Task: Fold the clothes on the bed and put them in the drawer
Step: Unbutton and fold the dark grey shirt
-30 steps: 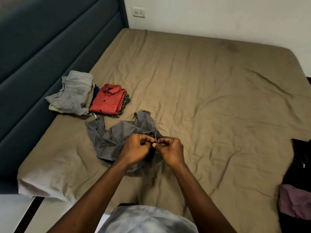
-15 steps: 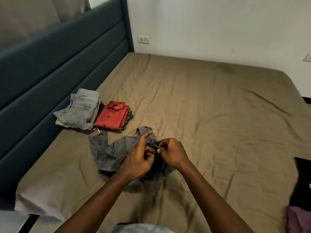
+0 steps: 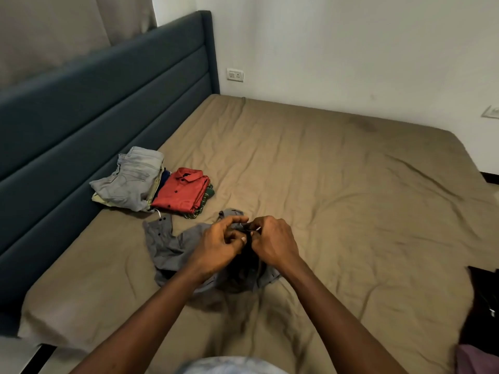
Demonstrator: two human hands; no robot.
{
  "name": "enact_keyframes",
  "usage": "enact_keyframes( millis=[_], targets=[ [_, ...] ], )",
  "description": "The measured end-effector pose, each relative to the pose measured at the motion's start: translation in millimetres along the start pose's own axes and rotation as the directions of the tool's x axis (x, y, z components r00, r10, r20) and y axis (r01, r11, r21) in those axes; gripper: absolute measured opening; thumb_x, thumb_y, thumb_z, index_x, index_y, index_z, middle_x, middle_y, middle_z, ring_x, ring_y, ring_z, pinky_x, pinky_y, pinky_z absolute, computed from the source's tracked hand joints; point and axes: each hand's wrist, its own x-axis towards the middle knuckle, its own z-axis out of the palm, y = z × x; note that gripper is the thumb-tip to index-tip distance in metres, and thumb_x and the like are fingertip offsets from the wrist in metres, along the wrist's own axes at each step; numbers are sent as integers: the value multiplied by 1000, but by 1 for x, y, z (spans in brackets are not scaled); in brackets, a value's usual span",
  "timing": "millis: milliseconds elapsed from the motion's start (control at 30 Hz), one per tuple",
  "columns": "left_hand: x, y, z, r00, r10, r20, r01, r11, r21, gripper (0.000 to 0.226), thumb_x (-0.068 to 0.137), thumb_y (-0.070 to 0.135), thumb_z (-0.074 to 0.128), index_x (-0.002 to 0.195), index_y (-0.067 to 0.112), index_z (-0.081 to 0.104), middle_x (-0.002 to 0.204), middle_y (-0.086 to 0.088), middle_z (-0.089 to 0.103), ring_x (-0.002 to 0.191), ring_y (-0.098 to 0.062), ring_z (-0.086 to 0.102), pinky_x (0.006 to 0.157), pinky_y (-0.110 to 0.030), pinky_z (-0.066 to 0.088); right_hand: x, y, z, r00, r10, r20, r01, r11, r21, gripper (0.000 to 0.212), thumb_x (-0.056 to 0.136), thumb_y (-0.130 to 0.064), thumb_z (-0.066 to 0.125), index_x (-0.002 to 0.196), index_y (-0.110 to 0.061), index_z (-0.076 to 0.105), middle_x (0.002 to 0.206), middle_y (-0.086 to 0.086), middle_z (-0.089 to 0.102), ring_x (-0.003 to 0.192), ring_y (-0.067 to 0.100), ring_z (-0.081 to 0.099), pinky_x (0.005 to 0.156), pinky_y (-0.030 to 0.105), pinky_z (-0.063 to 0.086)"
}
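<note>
A crumpled grey button shirt (image 3: 172, 247) lies on the tan bed (image 3: 337, 211) in front of me. Both hands meet over its front edge. My left hand (image 3: 218, 247) pinches the grey cloth with curled fingers. My right hand (image 3: 272, 242) pinches the same edge from the other side, fingertips almost touching the left. Part of the shirt is hidden under my hands. A folded red shirt (image 3: 181, 191) and folded light grey jeans (image 3: 129, 179) sit stacked on other folded clothes near the headboard.
The dark blue padded headboard (image 3: 94, 109) runs along the left. Dark clothing (image 3: 483, 300) and a purple garment (image 3: 478, 360) lie at the bed's right edge. White walls with sockets stand behind. No drawer is in view.
The camera has tilted up, showing more wall and headboard. My left fingers have shifted on the shirt's edge; both hands stay together on the grey shirt.
</note>
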Motion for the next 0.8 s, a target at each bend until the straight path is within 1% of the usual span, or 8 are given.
enact_keyframes(
  millis=[100,233,333,400,467,567,667,800],
  targets=[
    [1,-4,-1,1000,0,30,1,999,-42,48,84,16,65,131,27,63,92,-4,77,94,-26,73,88,-50,60,5,2,-9,999,33,30,-36,993,112,26,81,-21,62,101,-25,78,96,3,77,90,26,71,75,33,57],
    [6,0,7,999,-12,29,21,944,-328,40,92,-6,65,128,12,63,102,-8,77,102,-21,71,91,-36,59,2,-3,-6,964,-159,-212,136,984,-117,21,85,-26,56,96,-17,71,89,10,74,82,34,67,63,33,41],
    [6,5,15,991,-111,71,132,861,-491,40,96,-4,62,131,16,61,111,-10,75,107,-19,71,92,-32,58,12,7,4,950,-112,-291,131,990,45,10,85,-19,57,82,-19,66,78,7,69,75,30,64,60,32,39],
    [9,-2,25,971,-196,133,237,826,-511,42,97,1,61,134,22,58,123,-7,73,116,-16,68,92,-27,52,25,24,15,982,-25,-186,32,999,36,16,89,-20,54,90,-23,70,93,6,68,94,28,60,79,38,44],
    [13,-17,37,942,-288,172,335,782,-526,45,97,0,59,136,22,56,128,-9,71,119,-20,66,94,-30,51,33,42,31,997,48,-53,-52,995,-87,20,92,-21,56,103,-21,72,109,6,59,110,27,50,94,39,39],
    [16,-42,50,922,-350,164,385,789,-479,54,92,-12,53,140,14,52,114,-14,76,111,-22,70,95,-32,53,37,63,52,985,98,139,-125,971,206,20,83,-4,60,85,-17,75,99,5,65,99,24,60,88,38,50],
    [12,-58,47,935,-341,99,352,853,-387,55,86,-25,47,133,2,52,92,-13,78,92,-19,73,81,-25,55,30,78,59,933,125,337,-296,799,523,31,85,8,60,75,-17,76,76,8,71,78,25,65,76,40,56],
    [13,-67,37,938,-345,31,325,843,-428,45,84,-30,44,117,-1,53,86,-13,75,80,-16,72,71,-21,56,15,77,64,882,145,448,-460,466,756,11,88,3,73,94,-6,75,83,8,75,76,19,70,66,27,58]
  ],
)
